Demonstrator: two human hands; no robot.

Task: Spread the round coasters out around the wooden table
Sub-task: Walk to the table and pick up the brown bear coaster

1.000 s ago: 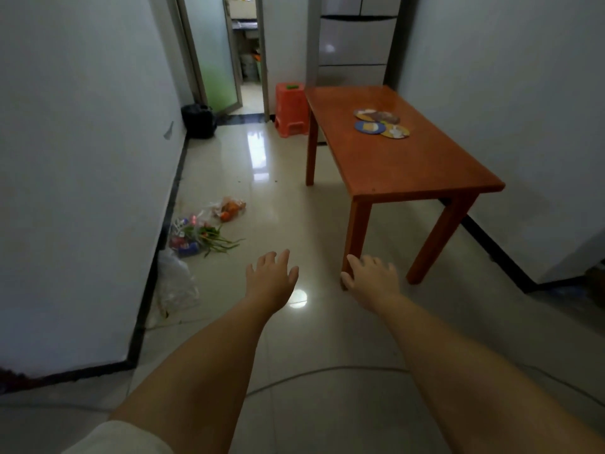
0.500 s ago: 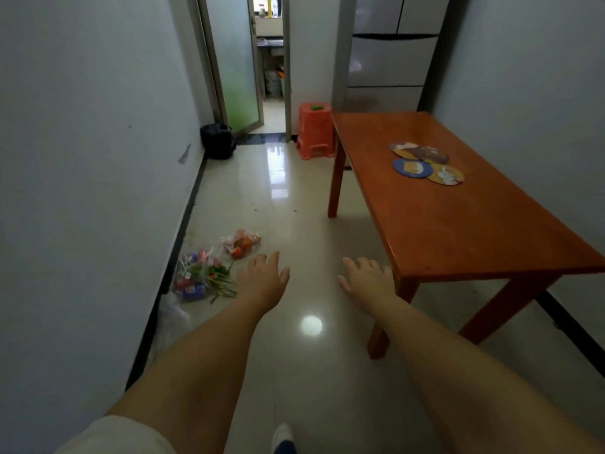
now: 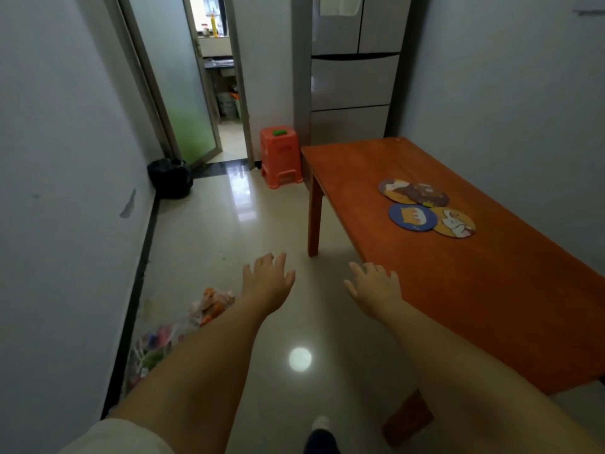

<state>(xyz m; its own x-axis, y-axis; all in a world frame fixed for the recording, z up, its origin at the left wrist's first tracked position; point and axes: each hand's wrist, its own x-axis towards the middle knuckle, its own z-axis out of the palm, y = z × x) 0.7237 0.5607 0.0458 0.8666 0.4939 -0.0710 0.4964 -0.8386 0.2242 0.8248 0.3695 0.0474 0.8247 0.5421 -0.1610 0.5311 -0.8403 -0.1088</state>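
Note:
Several round picture coasters lie bunched together on the wooden table, toward its far right part: a blue one, a yellow one, a brown one and an orange one, some overlapping. My left hand is stretched out over the floor, fingers apart, holding nothing. My right hand hovers at the table's near left edge, fingers apart and empty. Both hands are well short of the coasters.
An orange plastic stool stands by the table's far left leg. A black bag sits by the glass door. Bags of groceries lie on the floor along the left wall. A fridge stands behind the table.
I have walked closer to the table; it and the coasters now fill more of the view. My right hand has come up beside the table's left edge. Both hands stay empty.

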